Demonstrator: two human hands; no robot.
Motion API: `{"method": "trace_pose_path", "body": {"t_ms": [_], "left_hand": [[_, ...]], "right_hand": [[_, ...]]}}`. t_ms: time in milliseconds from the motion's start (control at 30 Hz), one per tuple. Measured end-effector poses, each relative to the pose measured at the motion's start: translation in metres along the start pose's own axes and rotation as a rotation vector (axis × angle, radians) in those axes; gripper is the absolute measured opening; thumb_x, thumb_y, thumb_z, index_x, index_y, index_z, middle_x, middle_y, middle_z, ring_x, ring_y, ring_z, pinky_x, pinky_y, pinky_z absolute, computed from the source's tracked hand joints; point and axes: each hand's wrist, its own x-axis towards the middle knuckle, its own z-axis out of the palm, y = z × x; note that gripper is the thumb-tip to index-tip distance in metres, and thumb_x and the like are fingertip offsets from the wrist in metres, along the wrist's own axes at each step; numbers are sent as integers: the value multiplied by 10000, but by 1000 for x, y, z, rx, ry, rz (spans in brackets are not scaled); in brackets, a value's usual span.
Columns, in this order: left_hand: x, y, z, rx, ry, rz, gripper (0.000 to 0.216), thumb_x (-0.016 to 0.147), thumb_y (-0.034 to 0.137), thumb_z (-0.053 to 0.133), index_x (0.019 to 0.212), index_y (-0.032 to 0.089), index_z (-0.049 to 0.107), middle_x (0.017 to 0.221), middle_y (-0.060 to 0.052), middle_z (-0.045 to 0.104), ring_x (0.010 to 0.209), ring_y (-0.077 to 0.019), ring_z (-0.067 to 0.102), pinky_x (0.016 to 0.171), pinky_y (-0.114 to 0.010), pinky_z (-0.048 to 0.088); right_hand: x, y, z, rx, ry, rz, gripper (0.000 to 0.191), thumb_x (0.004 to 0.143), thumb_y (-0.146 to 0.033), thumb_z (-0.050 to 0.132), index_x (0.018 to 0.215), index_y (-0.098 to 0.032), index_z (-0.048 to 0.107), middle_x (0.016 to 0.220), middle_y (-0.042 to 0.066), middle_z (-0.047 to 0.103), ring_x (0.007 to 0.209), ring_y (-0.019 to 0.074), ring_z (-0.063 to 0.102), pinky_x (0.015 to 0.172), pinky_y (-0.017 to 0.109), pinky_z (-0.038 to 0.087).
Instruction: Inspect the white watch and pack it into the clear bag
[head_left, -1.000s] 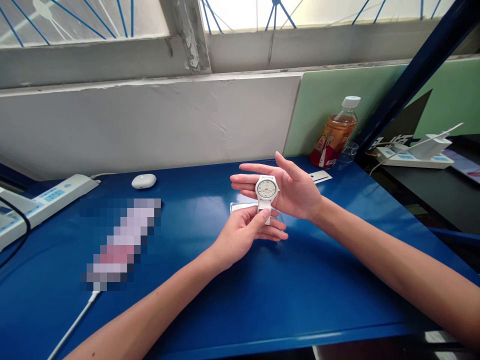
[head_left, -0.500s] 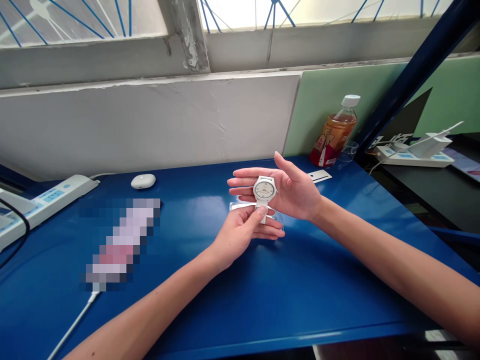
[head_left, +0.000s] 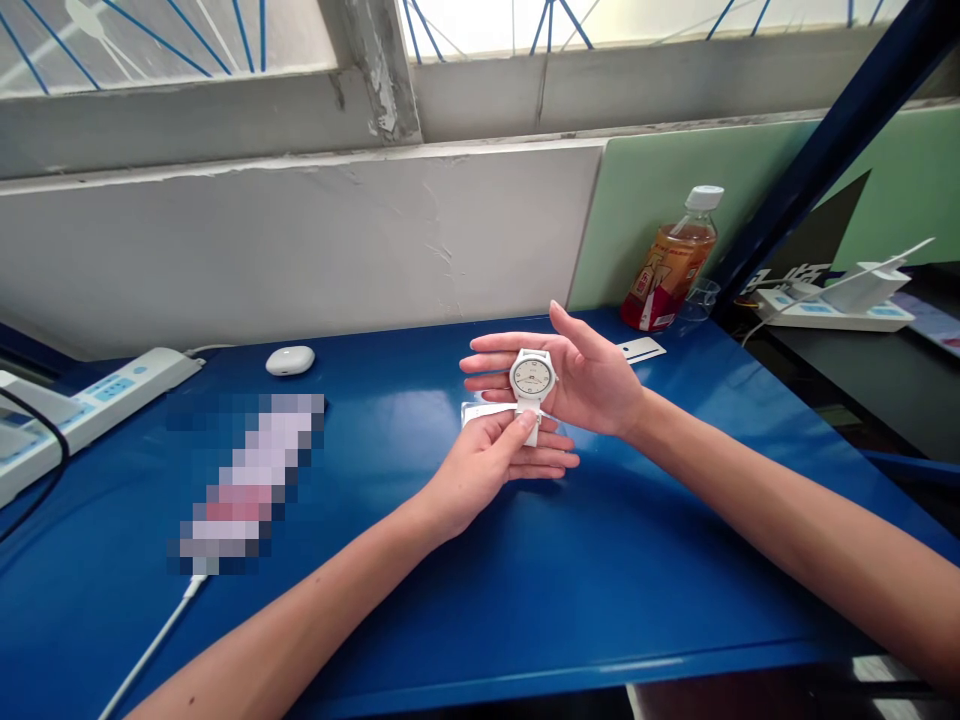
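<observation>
Watch (head_left: 533,375) in grip but unworn: my left hand (head_left: 472,465) is pinching its strap (head_left: 533,437) while my right hand (head_left: 596,378) is lying spread wide, palm up, behind it.

Left hand (head_left: 469,475) pinches white watch (head_left: 533,376) by its strap, thumb on top. Right hand (head_left: 596,385) palm up, fingers extended behind the dial; contact unclear. On blue surface (head_left: 600,590): pixelated item (head_left: 251,470) with white cable (head_left: 150,650), small white case (head_left: 290,361), power strip (head_left: 161,372) at left; capped bottle (head_left: 667,275), white card (head_left: 643,349) back right.
</observation>
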Motion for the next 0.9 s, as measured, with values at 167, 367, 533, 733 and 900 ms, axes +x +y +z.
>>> {"method": "trace_pose_path", "body": {"t_ms": [167, 367, 533, 733, 900], "left_hand": [[0, 7, -4, -114, -37, -19, 281, 983, 314, 579, 1057, 59, 670, 1023, -182, 757, 975, -254, 737, 910, -368, 559], [-3, 7, -5, -109, -163, -59, 295, 993, 333, 557, 1056, 69, 674, 1018, -182, 756, 955, -261, 743, 872, -372, 569], [-5, 9, -6, -96, -167, -47, 287, 954, 348, 626, 1084, 94, 660, 1006, -156, 758, 956, -262, 742, 895, -389, 559], [-3, 15, -13, 59, 70, 212, 295, 943, 388, 623, 1061, 118, 641, 1090, -137, 737, 1089, -280, 690, 995, -429, 508], [-6, 16, -19, 500, 242, 390, 277, 972, 414, 550, 1046, 162, 637, 994, -89, 745, 963, -243, 708, 858, -346, 528]], "right_hand": [[1, -2, 1, -36, 74, -36, 607, 1009, -539, 262, 1124, -141, 706, 1181, 113, 729, 1075, 233, 679, 1065, 400, 435], [2, 0, 8, -82, 138, 21, 530, 989, -545, 354, 1105, -164, 703, 1149, 109, 740, 1053, 239, 692, 1048, 421, 452], [-1, -13, 11, -316, 126, 40, 514, 961, -599, 415, 1144, -206, 690, 1249, 104, 695, 1156, 284, 642, 1022, 465, 475], [-27, -24, 6, -706, 360, -290, 311, 971, -427, 528, 1142, -220, 685, 1266, 81, 673, 1208, 250, 601, 1054, 438, 448], [-54, 2, -7, -943, 493, -333, 303, 973, -400, 537, 1195, -227, 649, 963, 54, 754, 972, 226, 692, 913, 402, 513]]}}
